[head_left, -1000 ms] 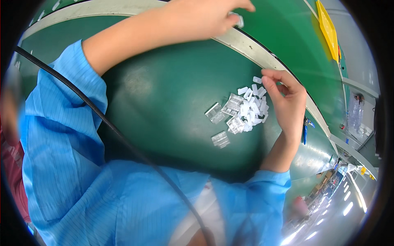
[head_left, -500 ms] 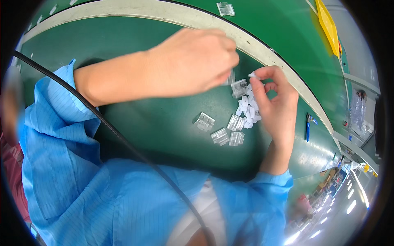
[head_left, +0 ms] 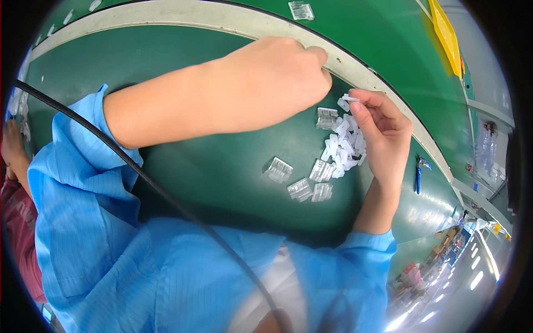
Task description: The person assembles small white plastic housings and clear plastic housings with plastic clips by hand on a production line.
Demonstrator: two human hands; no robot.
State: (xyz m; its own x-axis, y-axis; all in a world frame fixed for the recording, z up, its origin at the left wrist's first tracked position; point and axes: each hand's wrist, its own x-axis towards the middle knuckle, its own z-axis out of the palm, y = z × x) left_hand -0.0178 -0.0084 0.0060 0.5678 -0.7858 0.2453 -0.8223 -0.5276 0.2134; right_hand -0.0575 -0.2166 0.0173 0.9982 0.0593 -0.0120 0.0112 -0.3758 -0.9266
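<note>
My left hand (head_left: pixel 283 80) is closed over the far side of the green table, its back up. The curled fingers are turned away, so whatever they hold is hidden. Thumb and forefinger of my right hand (head_left: pixel 383 125) pinch a small white plastic piece (head_left: pixel 350 99). Just below them lies a heap of similar white plastic pieces (head_left: pixel 345 145). A clear ribbed plastic block (head_left: pixel 327 118) sits between the two hands. Nearer to me, several more clear blocks (head_left: pixel 300 190) lie beside the heap.
A pale curved rail (head_left: pixel 183 14) bounds the table; beyond it on a green surface lies another clear block (head_left: pixel 301 10). Blue-handled pliers (head_left: pixel 419 175) rest at the right. A black cable (head_left: pixel 150 180) crosses the view. Another person's hand (head_left: pixel 12 147) shows at far left.
My left hand has shifted slightly right, and a clear block that showed beside its fingers is out of sight. My right hand keeps its pinch, a little farther right. The other person's hand appears sharper.
</note>
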